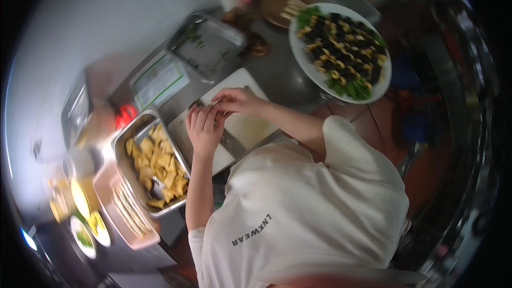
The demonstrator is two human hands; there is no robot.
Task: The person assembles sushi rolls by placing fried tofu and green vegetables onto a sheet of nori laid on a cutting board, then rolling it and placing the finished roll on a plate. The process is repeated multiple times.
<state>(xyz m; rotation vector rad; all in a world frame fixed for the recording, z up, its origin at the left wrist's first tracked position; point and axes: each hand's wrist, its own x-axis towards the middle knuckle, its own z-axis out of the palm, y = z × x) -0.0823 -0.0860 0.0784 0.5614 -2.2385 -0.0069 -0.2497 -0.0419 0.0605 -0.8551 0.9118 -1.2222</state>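
Note:
My left hand (204,127) and my right hand (238,102) meet above a white cutting board (249,129). The fingers of both are bent together, pinching at one spot. Whatever small thing they hold is mostly covered by the fingers and blurred. Dark scraps (196,104) show at the board's far left edge, just beyond my left fingers. A grey flat strip (231,144) lies on the board beside my left wrist; I cannot tell what it is. Close on the left stands a metal tray (180,156) of yellow folded pieces (154,162).
At the right is a white oval platter (296,63) of dark and yellow rolls on greens. A metal pan (210,56) with green bits sits behind the board, near a green-edged package (160,81). A pink tray (109,194) of pale sticks, small dishes (84,239) and red handles (126,116) are at left.

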